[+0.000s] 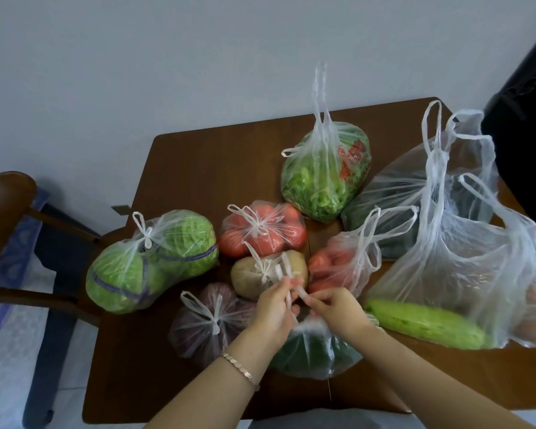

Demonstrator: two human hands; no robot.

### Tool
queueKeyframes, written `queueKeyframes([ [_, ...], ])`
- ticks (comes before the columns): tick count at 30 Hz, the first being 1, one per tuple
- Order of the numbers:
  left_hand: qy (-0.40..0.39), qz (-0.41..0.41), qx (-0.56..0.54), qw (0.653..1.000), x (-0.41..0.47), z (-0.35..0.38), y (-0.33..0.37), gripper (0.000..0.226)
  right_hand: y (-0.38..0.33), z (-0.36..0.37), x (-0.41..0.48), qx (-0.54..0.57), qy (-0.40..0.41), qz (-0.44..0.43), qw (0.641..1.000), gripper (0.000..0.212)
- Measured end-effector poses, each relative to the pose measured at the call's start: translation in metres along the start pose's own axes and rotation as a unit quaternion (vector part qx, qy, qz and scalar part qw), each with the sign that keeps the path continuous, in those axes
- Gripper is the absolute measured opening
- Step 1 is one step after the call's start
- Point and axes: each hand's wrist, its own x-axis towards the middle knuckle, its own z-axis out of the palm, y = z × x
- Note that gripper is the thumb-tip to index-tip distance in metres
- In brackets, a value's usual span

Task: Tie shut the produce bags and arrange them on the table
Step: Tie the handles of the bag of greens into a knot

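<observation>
Near the table's front edge lies a clear bag of dark green vegetables (314, 351). My left hand (271, 308) and my right hand (334, 306) each pinch one of its white handles just above it, the two handles crossing between my fingers. Knotted bags lie around it: cabbage (155, 261), tomatoes (262, 232), potatoes (260, 275) and purple onions (206, 323). With handles loose are a leafy greens bag (322, 178), a red vegetable bag (338, 267), a dark vegetable bag (393, 196) and a large bag with a green gourd (427, 323).
The brown wooden table (198, 168) stands against a pale wall. A wooden chair (10, 193) with a blue cushion stands at the left. A black object (523, 134) stands at the table's far right corner.
</observation>
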Motion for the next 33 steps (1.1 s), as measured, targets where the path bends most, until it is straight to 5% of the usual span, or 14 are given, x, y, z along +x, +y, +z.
queueKeyframes([
  [5,0.061,0.001,-0.113,0.992,0.002,0.008,0.017,0.028,0.006,0.018,-0.004,-0.139,0.068,0.036,0.987,0.042],
  [14,-0.003,-0.005,-0.151,0.989,0.004,0.013,0.013,0.02,0.003,0.023,-0.011,-0.121,-0.035,-0.064,0.99,0.015],
  [17,-0.031,0.006,-0.072,0.997,0.004,0.011,0.009,0.021,0.004,0.022,-0.014,-0.03,-0.009,-0.028,0.999,0.026],
  [19,-0.026,0.061,0.084,0.994,0.004,0.006,0.007,0.024,0.005,0.023,-0.017,0.011,-0.019,-0.017,1.0,0.029],
  [23,-0.048,0.204,0.457,0.864,0.008,-0.016,0.001,0.035,0.005,0.017,-0.02,0.126,0.001,0.011,0.992,0.033],
  [28,-0.123,0.248,0.56,0.781,0.002,-0.03,-0.008,0.033,0.002,0.008,-0.017,0.189,0.028,0.011,0.981,0.02],
  [33,-0.144,0.186,0.528,0.816,-0.003,-0.026,-0.006,0.024,0.009,0.003,-0.014,0.226,0.08,0.055,0.969,0.022],
])
